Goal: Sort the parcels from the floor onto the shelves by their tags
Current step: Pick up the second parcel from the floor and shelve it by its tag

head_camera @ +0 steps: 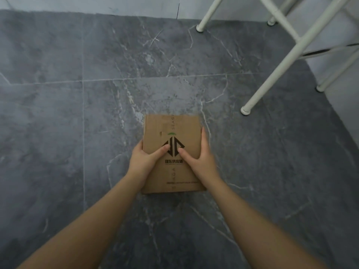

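Parcel (172, 133) gripped from both sides, over the grey marble floor (77, 113).

The left hand (144, 160) clasps its left edge and the right hand (202, 158) its right edge, thumbs pressed on the printed top face near the black diamond logo. The brown cardboard box is shut, so its contents stay hidden. White legs of a shelf frame (275, 74) stand on the tiles to the right, apart from it.

flat brown matt cardboard parcel (172, 133), black printed logo | beneath it: dark grey marble-look floor tiles (77, 113), smooth, white-veined, faint sheen | beyond it, right: white-painted smooth tubular shelf legs (272, 74)
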{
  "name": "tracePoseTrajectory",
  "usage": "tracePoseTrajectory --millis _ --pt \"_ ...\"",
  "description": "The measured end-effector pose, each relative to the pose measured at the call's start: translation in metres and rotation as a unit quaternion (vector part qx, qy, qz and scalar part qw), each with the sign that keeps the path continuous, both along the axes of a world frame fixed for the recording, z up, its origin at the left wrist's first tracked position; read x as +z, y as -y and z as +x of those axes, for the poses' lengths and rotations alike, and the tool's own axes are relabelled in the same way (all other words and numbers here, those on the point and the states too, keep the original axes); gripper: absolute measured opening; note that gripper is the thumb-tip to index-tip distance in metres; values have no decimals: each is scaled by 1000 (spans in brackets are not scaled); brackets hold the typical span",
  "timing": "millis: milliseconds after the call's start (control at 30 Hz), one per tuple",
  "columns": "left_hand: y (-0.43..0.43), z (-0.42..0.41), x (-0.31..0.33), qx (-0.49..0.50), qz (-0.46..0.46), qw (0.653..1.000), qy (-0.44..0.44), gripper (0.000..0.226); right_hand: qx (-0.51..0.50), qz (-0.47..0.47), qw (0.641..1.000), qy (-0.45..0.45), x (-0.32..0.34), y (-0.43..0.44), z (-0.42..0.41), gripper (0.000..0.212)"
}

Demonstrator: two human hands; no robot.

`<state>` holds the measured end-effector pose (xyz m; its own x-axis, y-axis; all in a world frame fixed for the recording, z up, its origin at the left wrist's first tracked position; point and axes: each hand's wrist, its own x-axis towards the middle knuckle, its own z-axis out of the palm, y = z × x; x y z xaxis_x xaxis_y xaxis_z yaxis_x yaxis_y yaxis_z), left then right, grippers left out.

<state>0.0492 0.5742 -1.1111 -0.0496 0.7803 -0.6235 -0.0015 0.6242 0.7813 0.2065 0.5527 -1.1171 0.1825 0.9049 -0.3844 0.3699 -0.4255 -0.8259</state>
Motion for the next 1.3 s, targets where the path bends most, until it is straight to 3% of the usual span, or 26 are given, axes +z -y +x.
tracePoseTrajectory --millis 100,233,500,700,933,1167,1300 --pt "0 -2 1 -1 -10 1000 12 49 -24 -7 999 -20 -1 0 -2 100" --pt "3 -10 21 -4 -44 998 36 69 -51 -9 997 -62 21 7 -8 99" --pt "-13 -34 188 16 10 998 64 74 -32 79 990 -108 189 -12 -30 97" --pt "-23 -48 390 35 79 994 68 69 -3 150 985 -91 390 -30 -44 97" --pt "-48 -45 674 72 202 972 100 56 23 265 962 -64 679 -64 -41 100" --pt "-44 -44 941 56 362 924 110 54 55 406 912 -37 947 -68 -38 93" --pt "-19 -51 1056 51 447 886 111 75 63 488 869 -38 1061 -48 -45 93"
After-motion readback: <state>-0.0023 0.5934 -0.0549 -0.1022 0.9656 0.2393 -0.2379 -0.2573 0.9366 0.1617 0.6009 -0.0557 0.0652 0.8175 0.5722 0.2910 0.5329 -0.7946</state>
